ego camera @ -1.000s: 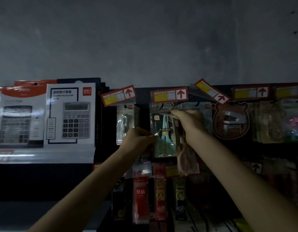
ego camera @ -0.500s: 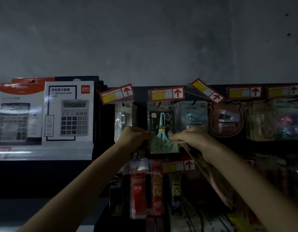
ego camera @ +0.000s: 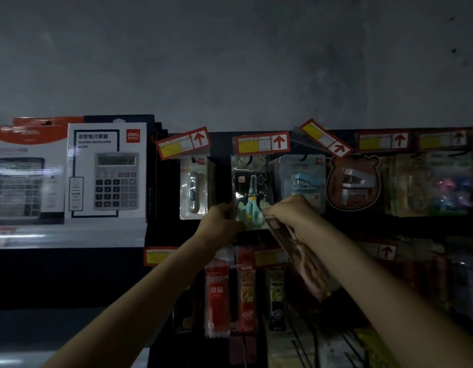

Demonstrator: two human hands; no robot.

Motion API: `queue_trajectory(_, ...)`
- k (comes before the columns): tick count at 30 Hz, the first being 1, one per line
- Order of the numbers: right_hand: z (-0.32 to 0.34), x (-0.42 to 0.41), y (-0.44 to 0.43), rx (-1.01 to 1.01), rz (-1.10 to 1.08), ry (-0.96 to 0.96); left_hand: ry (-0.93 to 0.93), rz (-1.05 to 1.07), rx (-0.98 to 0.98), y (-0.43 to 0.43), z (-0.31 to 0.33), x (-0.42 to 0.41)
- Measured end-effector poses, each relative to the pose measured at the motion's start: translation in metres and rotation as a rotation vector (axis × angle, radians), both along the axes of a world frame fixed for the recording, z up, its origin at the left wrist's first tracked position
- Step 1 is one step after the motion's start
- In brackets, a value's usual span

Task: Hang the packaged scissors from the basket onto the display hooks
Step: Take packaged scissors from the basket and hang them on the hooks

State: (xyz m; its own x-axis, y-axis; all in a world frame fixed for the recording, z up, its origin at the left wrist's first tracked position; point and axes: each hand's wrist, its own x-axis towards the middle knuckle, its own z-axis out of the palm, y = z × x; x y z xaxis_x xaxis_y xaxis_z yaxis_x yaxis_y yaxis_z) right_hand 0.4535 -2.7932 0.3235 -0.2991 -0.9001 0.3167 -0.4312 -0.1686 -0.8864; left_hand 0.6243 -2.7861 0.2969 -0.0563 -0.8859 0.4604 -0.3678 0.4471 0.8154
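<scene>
One scissors pack [ego camera: 250,192] already hangs along the top edge of the display rack [ego camera: 222,144], toward its left end. The left hand [ego camera: 221,221] pinches its lower left corner, apparently settling it. The right hand [ego camera: 291,211] grips further packs [ego camera: 307,264] slanting below it, not yet hung

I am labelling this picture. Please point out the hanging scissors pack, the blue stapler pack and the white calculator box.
scissors pack [ego camera: 252,187], head view, on the scissors' blades
blue stapler pack [ego camera: 300,181], head view, on the stapler body
white calculator box [ego camera: 116,181], head view, on the printed keypad
</scene>
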Motion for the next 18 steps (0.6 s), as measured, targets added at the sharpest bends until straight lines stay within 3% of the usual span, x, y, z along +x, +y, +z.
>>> queue_trajectory(3,-0.002,0.009,-0.009,-0.026,-0.106,0.039,-0.052,0.003,-0.015,-0.003,0.0,-0.003)
queue_trajectory(8,-0.009,0.021,-0.009,-0.121,-0.341,0.297,-0.151,0.007,-0.058,-0.011,0.001,-0.008)
queue_trajectory(18,-0.017,0.022,0.012,-0.165,-0.37,0.737,-0.106,0.178,-0.116,-0.025,-0.001,-0.008)
